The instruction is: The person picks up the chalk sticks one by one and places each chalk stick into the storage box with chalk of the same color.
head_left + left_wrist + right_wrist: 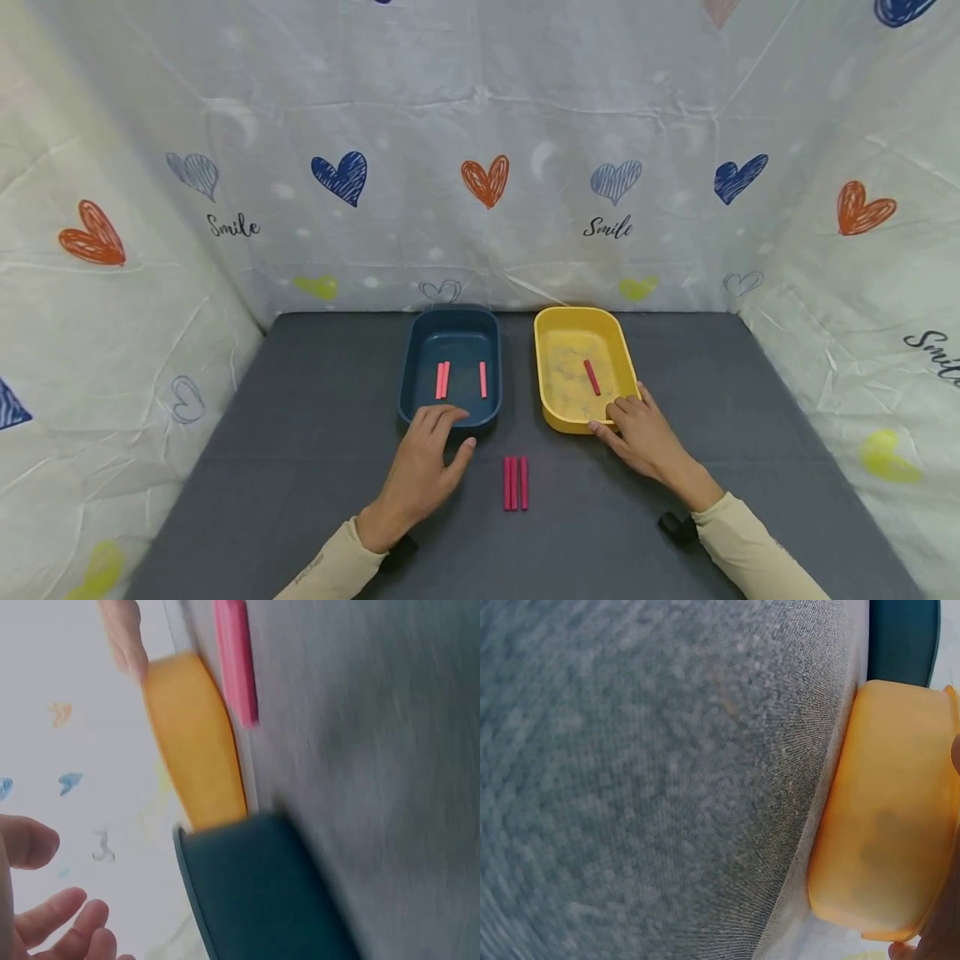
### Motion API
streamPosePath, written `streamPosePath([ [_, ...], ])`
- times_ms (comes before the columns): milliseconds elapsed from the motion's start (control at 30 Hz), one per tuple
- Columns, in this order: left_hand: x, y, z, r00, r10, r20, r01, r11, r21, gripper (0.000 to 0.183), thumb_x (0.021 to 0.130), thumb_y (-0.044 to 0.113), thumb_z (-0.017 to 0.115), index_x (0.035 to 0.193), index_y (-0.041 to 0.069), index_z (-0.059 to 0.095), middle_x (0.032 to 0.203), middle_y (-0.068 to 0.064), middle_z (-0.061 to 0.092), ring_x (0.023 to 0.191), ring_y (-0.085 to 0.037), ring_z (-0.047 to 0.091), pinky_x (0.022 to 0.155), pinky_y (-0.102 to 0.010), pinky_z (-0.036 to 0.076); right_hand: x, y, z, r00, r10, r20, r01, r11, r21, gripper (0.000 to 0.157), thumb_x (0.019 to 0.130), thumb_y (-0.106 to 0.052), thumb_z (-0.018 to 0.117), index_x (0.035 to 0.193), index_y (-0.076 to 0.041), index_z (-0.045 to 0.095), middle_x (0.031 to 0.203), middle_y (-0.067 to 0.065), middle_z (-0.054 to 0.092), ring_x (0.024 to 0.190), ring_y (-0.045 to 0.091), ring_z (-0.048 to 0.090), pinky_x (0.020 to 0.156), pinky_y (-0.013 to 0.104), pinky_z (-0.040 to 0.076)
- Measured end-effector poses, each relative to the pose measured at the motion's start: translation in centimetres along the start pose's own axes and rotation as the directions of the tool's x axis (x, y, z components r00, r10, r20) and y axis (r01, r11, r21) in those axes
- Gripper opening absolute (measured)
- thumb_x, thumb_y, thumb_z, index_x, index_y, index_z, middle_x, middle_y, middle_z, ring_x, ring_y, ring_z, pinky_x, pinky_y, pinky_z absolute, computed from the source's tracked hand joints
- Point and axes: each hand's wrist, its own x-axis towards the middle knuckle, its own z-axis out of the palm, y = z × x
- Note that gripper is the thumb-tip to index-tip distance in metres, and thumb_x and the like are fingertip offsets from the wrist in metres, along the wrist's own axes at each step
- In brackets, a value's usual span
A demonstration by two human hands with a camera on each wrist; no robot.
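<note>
Narrow gap between blue tray (462,379) and yellow tray (558,383); three red sticks (514,483) lie in front of it. Left hand (420,475) crowds blue tray's near rim, right hand (648,437) yellow tray's near right corner. Table (322,417): room outside both trays; curtain (420,233) behind.

Left wrist view: blue tray (262,892) cut off below.

Long cream sleeves (333,568) clothe both arms; the left bears dark lettering (309,569), too small to read. A black piece (399,553), perhaps a camera, sits by each cuff.
</note>
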Motion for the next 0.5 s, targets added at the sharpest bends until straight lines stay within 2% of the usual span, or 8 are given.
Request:
streamPosePath([
  [133,-0.5,1.0,0.6,0.998,-0.024,0.051,0.027,0.999,-0.047,0.038,0.090,0.026,0.070,0.124,0.011,0.062,0.119,0.000,0.062,0.111,-0.016,0.052,0.094,-0.039,0.051,-0.1,0.0,-0.1,1.000,0.014,0.010,-0.014,1.000,-0.004,0.033,0.096,-0.044,0.059,0.076,-0.018,0.052,0.071,-0.004,0.050,0.075,0.020,0.056,0.116,0.060,0.025],
  [267,-1.4,1.3,1.4,0.988,-0.047,0.150,0.058,0.996,-0.069,0.044,0.088,0.028,0.073,0.127,0.013,0.061,0.122,0.002,0.060,0.114,-0.015,0.051,0.097,-0.040,0.050,0.0,0.0,-0.1,1.000,-0.001,0.001,0.001,1.000,-0.002,0.033,0.096,-0.043,0.059,0.076,-0.018,0.053,0.072,-0.004,0.050,0.074,0.021,0.056,0.114,0.061,0.027],
  [333,-1.9,1.3,1.8,0.974,-0.050,0.219,0.067,0.996,-0.067,0.047,0.088,0.031,0.074,0.129,0.014,0.060,0.124,0.002,0.059,0.116,-0.014,0.050,0.099,-0.041,0.049,0.0,0.0,0.0,1.000,-0.010,-0.006,0.010,1.000,0.000,0.033,0.096,-0.043,0.059,0.076,-0.018,0.053,0.072,-0.004,0.051,0.074,0.021,0.056,0.114,0.062,0.028],
  [500,-3.0,1.4,2.7,0.918,-0.069,0.390,0.100,0.993,-0.058,0.060,0.087,0.041,0.073,0.137,0.014,0.055,0.129,0.001,0.056,0.122,-0.017,0.047,0.103,-0.047,0.044,0.0,0.0,-0.1,1.000,-0.008,-0.010,0.008,1.000,0.007,0.033,0.095,-0.042,0.060,0.075,-0.018,0.052,0.071,-0.004,0.049,0.075,0.021,0.056,0.113,0.063,0.028],
])
